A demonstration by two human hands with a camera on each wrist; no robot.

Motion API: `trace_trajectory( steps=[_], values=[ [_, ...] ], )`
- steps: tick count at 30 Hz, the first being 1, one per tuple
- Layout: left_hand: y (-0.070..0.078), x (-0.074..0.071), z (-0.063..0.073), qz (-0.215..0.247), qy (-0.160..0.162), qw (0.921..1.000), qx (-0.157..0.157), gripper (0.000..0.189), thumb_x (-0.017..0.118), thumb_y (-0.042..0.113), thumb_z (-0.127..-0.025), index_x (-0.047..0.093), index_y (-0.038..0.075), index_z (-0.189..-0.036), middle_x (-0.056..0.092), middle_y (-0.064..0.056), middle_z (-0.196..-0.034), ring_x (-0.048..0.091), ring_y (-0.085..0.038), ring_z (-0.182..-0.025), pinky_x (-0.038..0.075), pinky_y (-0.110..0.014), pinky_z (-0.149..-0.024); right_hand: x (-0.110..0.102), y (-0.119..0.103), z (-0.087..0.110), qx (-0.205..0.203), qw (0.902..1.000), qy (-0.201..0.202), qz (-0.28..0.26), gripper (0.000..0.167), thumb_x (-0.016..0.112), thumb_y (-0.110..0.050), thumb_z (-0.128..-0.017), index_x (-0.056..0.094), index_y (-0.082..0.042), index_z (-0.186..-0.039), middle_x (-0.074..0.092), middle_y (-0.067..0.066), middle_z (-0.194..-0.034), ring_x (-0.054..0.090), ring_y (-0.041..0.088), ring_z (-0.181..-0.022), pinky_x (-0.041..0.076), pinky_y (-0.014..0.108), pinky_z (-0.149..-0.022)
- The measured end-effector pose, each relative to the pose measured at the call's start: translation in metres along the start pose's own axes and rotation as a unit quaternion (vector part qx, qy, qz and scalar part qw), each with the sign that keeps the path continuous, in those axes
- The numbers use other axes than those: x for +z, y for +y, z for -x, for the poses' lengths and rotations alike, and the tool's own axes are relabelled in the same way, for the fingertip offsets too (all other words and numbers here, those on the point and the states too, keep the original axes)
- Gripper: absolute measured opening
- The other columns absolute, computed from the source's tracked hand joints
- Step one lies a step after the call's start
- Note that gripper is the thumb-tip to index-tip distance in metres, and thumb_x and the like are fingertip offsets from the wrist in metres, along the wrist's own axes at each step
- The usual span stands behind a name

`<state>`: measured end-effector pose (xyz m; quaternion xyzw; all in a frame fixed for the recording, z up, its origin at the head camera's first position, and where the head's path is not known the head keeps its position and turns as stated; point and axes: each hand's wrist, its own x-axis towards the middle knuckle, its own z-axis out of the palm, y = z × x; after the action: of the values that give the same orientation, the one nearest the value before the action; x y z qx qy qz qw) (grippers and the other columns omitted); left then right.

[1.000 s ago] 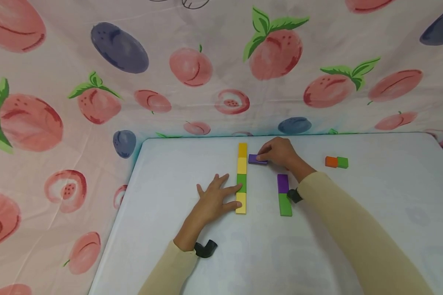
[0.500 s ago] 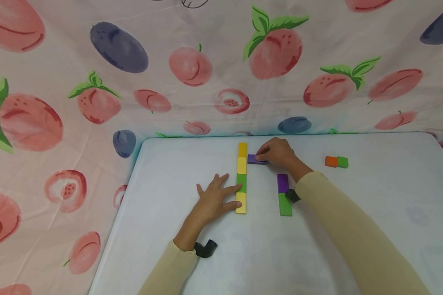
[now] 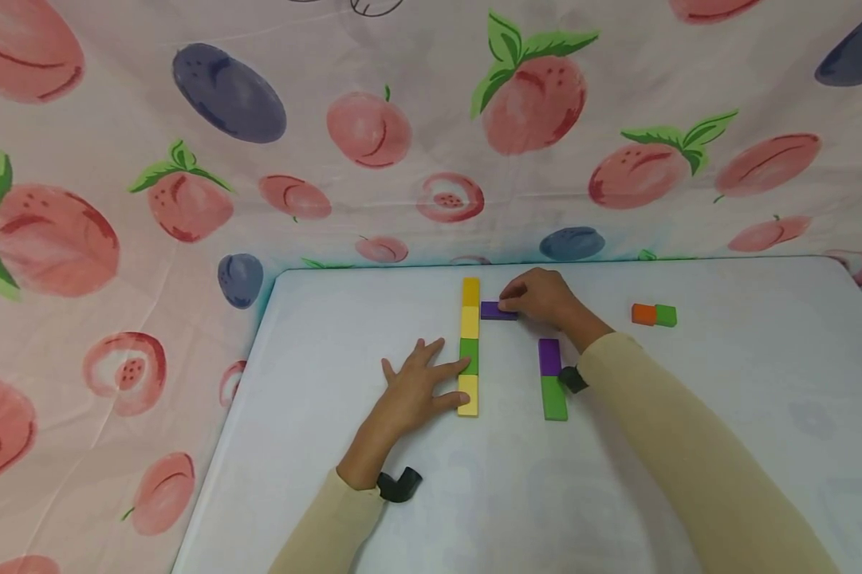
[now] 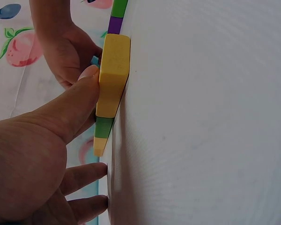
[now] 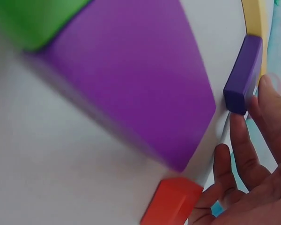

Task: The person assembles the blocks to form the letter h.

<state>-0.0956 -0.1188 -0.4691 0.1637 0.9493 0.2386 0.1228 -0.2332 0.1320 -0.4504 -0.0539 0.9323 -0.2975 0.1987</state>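
A straight column of flat blocks lies on the white table: a yellow block (image 3: 470,292) at the far end, a second yellow block (image 3: 470,322), a green block (image 3: 469,349), and a near yellow block (image 3: 468,399). My left hand (image 3: 411,395) has its fingers spread; the thumb rests on the near yellow block and the index finger on the green one. Between thumb and fingers, my right hand (image 3: 543,296) pinches a dark purple block (image 3: 490,311), set crosswise. Its left end meets the column's side at the second yellow block, also visible in the right wrist view.
Below my right wrist, a purple block (image 3: 549,357) and a green block (image 3: 555,399) lie end to end. Farther right, an orange block (image 3: 643,314) touches a small green block (image 3: 665,316). Fruit-patterned cloth (image 3: 373,207) rises behind the white table (image 3: 316,351).
The dark purple block has slid slightly left in my right hand, closing the narrow gap to the column. My left hand has stayed in place.
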Motion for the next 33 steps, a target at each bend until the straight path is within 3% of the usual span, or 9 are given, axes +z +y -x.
trace_trajectory(
  steps=[9, 33],
  values=[
    [-0.001, 0.000, 0.000, 0.001, 0.000, 1.0000, 0.003, 0.058, 0.074, 0.051, -0.089, 0.059, 0.037, -0.144, 0.037, -0.010, -0.165, 0.023, -0.042, -0.156, 0.006, -0.088, -0.106, -0.008, 0.013, -0.001, 0.019, 0.9993, -0.032, -0.010, 0.035, 0.072, -0.037, -0.095, 0.075, -0.016, -0.122, 0.071, 0.008, -0.121, 0.055, 0.029, -0.112, 0.050, 0.042, -0.095],
    [-0.001, 0.000, 0.000, 0.001, -0.002, 1.0000, 0.000, 0.057, 0.074, 0.052, -0.089, 0.060, 0.036, -0.143, 0.037, -0.010, -0.165, 0.023, -0.041, -0.156, 0.006, -0.088, -0.107, -0.008, 0.014, -0.001, 0.030, 0.9980, -0.049, -0.029, 0.033, 0.073, -0.034, -0.095, 0.075, -0.017, -0.122, 0.068, 0.009, -0.122, 0.053, 0.030, -0.116, 0.048, 0.044, -0.098]
  ],
)
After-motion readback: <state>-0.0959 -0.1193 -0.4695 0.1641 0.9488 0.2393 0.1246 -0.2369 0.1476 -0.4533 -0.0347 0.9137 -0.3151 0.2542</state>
